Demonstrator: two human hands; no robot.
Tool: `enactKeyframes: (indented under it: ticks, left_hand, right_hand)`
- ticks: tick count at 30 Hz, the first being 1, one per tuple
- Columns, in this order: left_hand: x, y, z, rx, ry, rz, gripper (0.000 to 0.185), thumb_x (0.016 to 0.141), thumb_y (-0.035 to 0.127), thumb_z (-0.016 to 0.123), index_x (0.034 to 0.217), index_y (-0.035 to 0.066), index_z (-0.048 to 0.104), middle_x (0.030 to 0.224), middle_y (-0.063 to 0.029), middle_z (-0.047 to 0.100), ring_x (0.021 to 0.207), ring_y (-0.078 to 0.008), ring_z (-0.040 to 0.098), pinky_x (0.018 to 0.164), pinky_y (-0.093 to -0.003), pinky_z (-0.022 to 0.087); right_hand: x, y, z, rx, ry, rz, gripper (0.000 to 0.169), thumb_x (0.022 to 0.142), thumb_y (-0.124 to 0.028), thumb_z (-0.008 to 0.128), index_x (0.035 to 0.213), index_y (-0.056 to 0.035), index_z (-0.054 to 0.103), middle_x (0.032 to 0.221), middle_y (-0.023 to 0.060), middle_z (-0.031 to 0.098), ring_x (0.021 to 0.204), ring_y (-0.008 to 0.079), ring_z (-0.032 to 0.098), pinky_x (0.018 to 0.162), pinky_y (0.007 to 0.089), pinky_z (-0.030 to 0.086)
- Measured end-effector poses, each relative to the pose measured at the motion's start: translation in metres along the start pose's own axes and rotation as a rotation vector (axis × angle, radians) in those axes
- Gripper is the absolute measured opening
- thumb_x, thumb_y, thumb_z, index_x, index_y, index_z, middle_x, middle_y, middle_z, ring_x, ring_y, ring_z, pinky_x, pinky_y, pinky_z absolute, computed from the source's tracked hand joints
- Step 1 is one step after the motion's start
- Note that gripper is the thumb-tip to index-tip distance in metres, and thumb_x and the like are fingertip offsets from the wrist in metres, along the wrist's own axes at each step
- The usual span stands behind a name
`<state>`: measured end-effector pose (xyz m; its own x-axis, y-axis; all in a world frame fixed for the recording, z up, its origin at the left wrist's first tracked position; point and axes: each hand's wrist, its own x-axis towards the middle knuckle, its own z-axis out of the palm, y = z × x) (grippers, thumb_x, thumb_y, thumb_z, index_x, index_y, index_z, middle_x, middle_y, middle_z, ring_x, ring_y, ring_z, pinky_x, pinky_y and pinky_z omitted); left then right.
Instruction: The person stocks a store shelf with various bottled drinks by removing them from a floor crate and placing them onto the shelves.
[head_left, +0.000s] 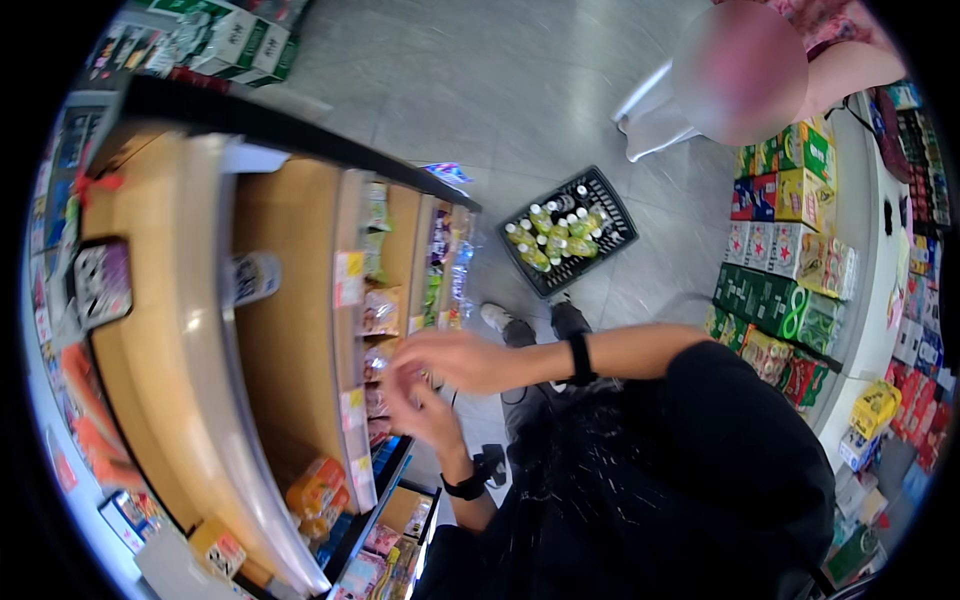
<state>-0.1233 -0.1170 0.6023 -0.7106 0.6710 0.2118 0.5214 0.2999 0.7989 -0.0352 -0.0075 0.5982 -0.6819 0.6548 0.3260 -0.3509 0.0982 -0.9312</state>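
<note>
My right hand, motion-blurred, reaches left across my body with its fingers bent down towards my left hand. The left hand lies just below it, thumb and fingers apart, and nothing shows in it. The two hands overlap, so I cannot tell whether they touch or whether the right one holds something small. Both are in front of a shelf unit with wooden boards, close to packaged snacks. A black plastic basket on the floor beyond my feet holds several bottles with green-yellow contents and white caps.
On the shelf stand a white canister and an orange package. Stacked drink cartons line the right side. A person with a blurred head stands at upper right, near a white bag. More cartons are at upper left.
</note>
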Motion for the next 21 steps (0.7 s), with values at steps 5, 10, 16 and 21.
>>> enactKeyframes:
  ticks: [5,10,16,21]
  left_hand:
    - [-0.048,-0.120,0.141,-0.096,-0.880,-0.287,0.024,0.087,0.000,0.053,0.110,-0.001,0.061,0.096,-0.0170,0.069,0.085,-0.0285,0.068,0.073,-0.0372,0.054]
    - [-0.098,-0.297,0.295,0.279,-1.105,-0.098,0.026,0.087,0.010,0.051,0.110,-0.001,0.061,0.091,-0.0213,0.068,0.089,-0.0394,0.066,0.076,-0.0485,0.052]
    - [-0.091,-0.387,0.459,0.397,-1.042,-0.028,0.050,0.087,0.008,0.056,0.135,0.005,0.045,0.112,-0.0211,0.054,0.104,-0.0402,0.057,0.085,-0.0479,0.049]
    - [-0.098,-0.436,0.499,0.501,-1.038,-0.004,0.050,0.086,0.014,0.066,0.132,0.006,0.047,0.123,-0.0236,0.049,0.108,-0.0426,0.054,0.087,-0.0486,0.049]
  right_hand:
    - [-0.160,0.184,-0.116,-0.519,0.242,0.526,0.016,0.086,-0.004,0.054,0.101,-0.0025,0.061,0.085,0.0193,0.063,0.086,0.0414,0.061,0.076,0.0483,0.050]
    - [-0.282,0.327,-0.192,-0.900,0.072,1.088,0.030,0.080,0.002,0.054,0.107,-0.0079,0.059,0.104,0.0169,0.063,0.099,0.0383,0.060,0.080,0.0470,0.052]
    - [-0.338,0.480,-0.270,-1.271,0.209,1.063,0.046,0.078,-0.002,0.059,0.123,-0.0085,0.053,0.116,0.0169,0.056,0.113,0.0336,0.054,0.088,0.0434,0.050]
    - [-0.328,0.532,-0.283,-1.249,0.089,1.097,0.075,0.070,-0.010,0.075,0.137,-0.0139,0.043,0.133,0.0153,0.046,0.125,0.0305,0.045,0.102,0.0413,0.041]
